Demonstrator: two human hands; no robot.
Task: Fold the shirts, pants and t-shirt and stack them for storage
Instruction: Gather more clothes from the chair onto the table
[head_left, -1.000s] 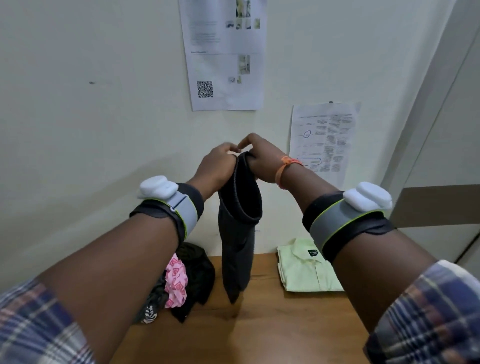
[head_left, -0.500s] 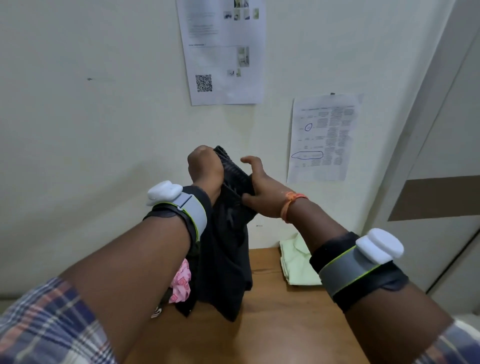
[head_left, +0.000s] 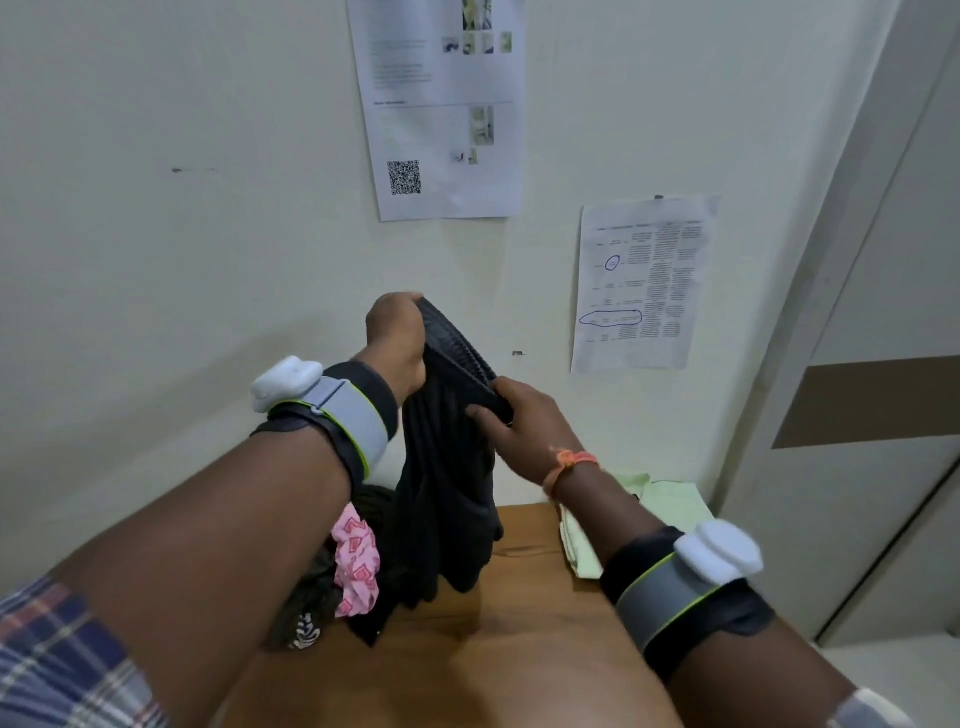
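Note:
Dark pants (head_left: 447, 499) hang in the air above the wooden table (head_left: 519, 649), their ribbed waistband stretched between my hands. My left hand (head_left: 397, 338) grips the upper end of the waistband, held high. Lower and to the right, my right hand (head_left: 519, 426) pinches the other end. The pant legs dangle down, and whether their ends touch the table I cannot tell. A folded pale green shirt (head_left: 670, 499) lies at the table's back right, partly hidden by my right forearm. A heap of unfolded clothes, pink patterned (head_left: 356, 566) and dark, sits at the back left.
The table stands against a white wall with two printed sheets (head_left: 441, 104) taped to it. A grey door (head_left: 883, 364) with a brown band is on the right. Bare wood shows at the table's front middle.
My hands moved apart along the waistband: the right hand dropped lower and to the right, the left stayed high. The pants hang wider and nearer the table.

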